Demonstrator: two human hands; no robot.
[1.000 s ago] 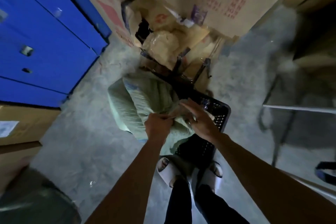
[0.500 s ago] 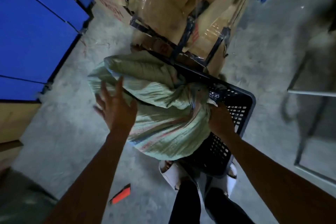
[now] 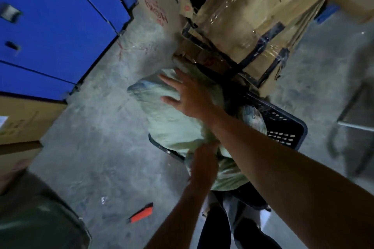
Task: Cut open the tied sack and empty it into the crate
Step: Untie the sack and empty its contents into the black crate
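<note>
A pale green woven sack (image 3: 172,125) lies tilted across the black perforated crate (image 3: 283,129), with its far end sticking out over the floor to the left. My right hand (image 3: 188,97) rests flat on the sack's far upper part, fingers spread. My left hand (image 3: 204,163) is closed on bunched fabric at the sack's near end, above the crate's near rim. Something pale and rounded (image 3: 253,117) shows inside the crate beside the sack. An orange-red cutter (image 3: 140,212) lies on the concrete floor, apart from both hands.
Blue metal cabinets (image 3: 50,32) stand at the left, with cardboard boxes (image 3: 22,123) below them. A plastic-wrapped cardboard stack (image 3: 242,26) crowds the crate's far side. A metal frame (image 3: 356,123) is at the right and a dark bin (image 3: 36,222) at the lower left. My feet are under the crate's near edge.
My left hand left the sack's left side and now grips its near end. My right hand crossed over from the crate side to the sack's far top. The sack has swung further over the crate.
</note>
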